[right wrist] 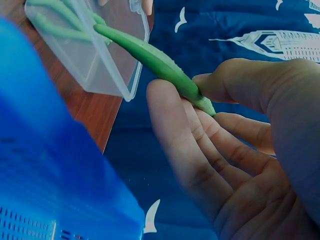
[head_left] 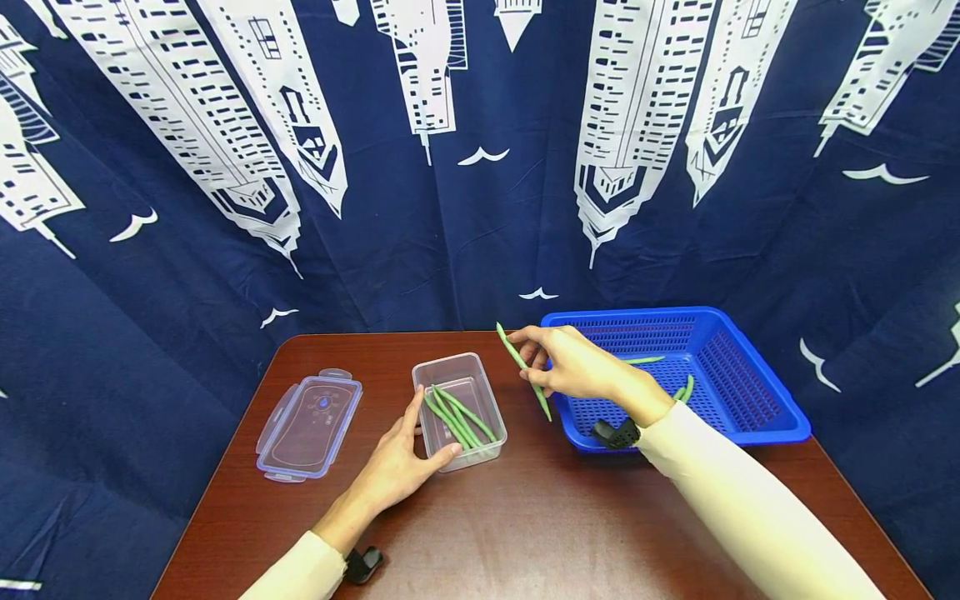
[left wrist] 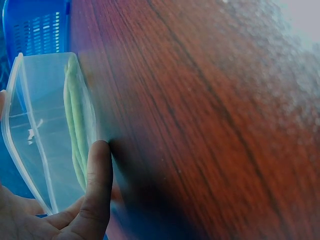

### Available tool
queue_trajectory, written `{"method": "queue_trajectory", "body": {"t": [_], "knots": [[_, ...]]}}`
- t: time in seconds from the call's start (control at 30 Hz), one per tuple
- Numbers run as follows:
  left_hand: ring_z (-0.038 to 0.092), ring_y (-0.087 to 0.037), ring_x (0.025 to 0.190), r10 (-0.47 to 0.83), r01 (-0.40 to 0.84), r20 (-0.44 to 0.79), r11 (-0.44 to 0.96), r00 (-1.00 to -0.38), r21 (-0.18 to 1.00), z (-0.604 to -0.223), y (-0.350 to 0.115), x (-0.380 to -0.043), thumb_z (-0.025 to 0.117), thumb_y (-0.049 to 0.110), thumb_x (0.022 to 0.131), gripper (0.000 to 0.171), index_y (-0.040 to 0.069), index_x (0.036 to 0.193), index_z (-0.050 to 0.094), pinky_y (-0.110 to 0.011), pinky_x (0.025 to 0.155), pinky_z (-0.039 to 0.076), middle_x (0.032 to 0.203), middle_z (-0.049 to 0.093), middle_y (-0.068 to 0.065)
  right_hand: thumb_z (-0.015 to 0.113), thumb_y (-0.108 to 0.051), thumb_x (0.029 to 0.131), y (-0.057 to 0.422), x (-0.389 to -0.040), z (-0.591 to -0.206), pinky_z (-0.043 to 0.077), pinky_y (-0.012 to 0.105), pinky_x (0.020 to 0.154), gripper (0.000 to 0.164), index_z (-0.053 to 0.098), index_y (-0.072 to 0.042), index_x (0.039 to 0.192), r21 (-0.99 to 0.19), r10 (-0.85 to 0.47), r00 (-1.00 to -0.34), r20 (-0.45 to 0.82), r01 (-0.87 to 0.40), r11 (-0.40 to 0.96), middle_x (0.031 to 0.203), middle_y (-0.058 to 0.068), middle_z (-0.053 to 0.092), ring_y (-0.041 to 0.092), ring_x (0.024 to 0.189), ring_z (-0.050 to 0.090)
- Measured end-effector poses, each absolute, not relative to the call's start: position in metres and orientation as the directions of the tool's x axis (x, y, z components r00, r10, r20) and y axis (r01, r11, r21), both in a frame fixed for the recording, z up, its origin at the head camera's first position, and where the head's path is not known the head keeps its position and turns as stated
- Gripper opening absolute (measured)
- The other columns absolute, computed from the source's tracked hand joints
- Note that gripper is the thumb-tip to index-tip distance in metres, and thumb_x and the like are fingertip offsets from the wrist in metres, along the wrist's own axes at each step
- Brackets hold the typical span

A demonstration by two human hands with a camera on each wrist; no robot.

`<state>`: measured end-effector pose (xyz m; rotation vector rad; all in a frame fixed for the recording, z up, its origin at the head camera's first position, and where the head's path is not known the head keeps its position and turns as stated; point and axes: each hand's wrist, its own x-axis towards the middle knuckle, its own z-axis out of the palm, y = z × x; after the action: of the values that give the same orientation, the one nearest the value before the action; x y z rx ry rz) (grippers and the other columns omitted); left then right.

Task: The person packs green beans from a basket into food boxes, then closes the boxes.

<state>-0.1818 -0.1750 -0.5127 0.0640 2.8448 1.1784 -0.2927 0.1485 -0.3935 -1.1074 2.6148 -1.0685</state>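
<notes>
Bean (right wrist: pixel 155 60), green, single: pinched in right hand (head_left: pixel 572 364), between clear container (head_left: pixel 450 372) and blue basket (head_left: pixel 742 375); left hand (head_left: pixel 405 467), spread, touching the container's side. Step in hand, by appearance: transfer from basket to container; next move probably calls for lowering it alongside the beans inside (head_left: pixel 452 419)

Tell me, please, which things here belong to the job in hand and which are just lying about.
In the job:
green bean, held by the right fingers
clear container with beans, touched by the left fingers
blue basket with more beans

Apparently lying about:
lid, untouched
patterned blue cloth, backdrop only
</notes>
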Motion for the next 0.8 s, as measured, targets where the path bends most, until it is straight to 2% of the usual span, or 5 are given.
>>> {"method": "queue_trajectory", "body": {"t": [0.27, 0.47, 0.7, 0.8], "knots": [[0.067, -0.039, 0.153, 0.067, 0.025, -0.031, 0.701, -0.997, 0.713, -0.513, -0.175, -0.182, 0.087, 0.066, 0.100, 0.120, 0.025, 0.189, 0.018, -0.071, 0.124, 0.052, 0.175, 0.058, -0.020, 0.079, 0.004, 0.103, 0.132, -0.293, -0.392, 0.067, 0.026, 0.062, 0.052, 0.066, 0.006, 0.154, -0.656, -0.683, -0.714, 0.152, -0.590, 0.471, 0.107, 0.013, 0.082, 0.009, 0.076, 0.080], [0.067, -0.039, 0.154, 0.068, 0.018, -0.042, 0.699, -0.997, 0.715, -0.514, -0.175, -0.181, 0.087, 0.066, 0.100, 0.120, 0.027, 0.190, 0.016, -0.071, 0.124, 0.052, 0.178, 0.055, -0.021, 0.079, 0.005, 0.103, 0.123, -0.293, -0.394, 0.067, 0.027, 0.062, 0.054, 0.064, 0.008, 0.155, -0.663, -0.690, -0.710, 0.137, -0.583, 0.469, 0.109, 0.016, 0.082, 0.013, 0.078, 0.082], [0.069, -0.040, 0.152, 0.071, 0.028, -0.030, 0.698, -0.997, 0.716, -0.513, -0.176, -0.182, 0.088, 0.064, 0.100, 0.121, 0.023, 0.189, 0.017, -0.071, 0.123, 0.053, 0.174, 0.058, -0.023, 0.078, 0.006, 0.104, 0.111, -0.296, -0.397, 0.066, 0.025, 0.061, 0.053, 0.062, 0.011, 0.155, -0.658, -0.715, -0.689, 0.122, -0.595, 0.461, 0.111, 0.021, 0.083, 0.009, 0.074, 0.081], [0.069, -0.040, 0.152, 0.073, 0.030, -0.030, 0.698, -0.997, 0.716, -0.513, -0.175, -0.182, 0.088, 0.063, 0.100, 0.121, 0.023, 0.189, 0.017, -0.071, 0.122, 0.053, 0.175, 0.057, -0.023, 0.079, 0.005, 0.104, 0.105, -0.296, -0.397, 0.067, 0.026, 0.062, 0.054, 0.062, 0.010, 0.155, -0.654, -0.723, -0.681, 0.115, -0.600, 0.461, 0.112, 0.021, 0.084, 0.012, 0.076, 0.083]]}}
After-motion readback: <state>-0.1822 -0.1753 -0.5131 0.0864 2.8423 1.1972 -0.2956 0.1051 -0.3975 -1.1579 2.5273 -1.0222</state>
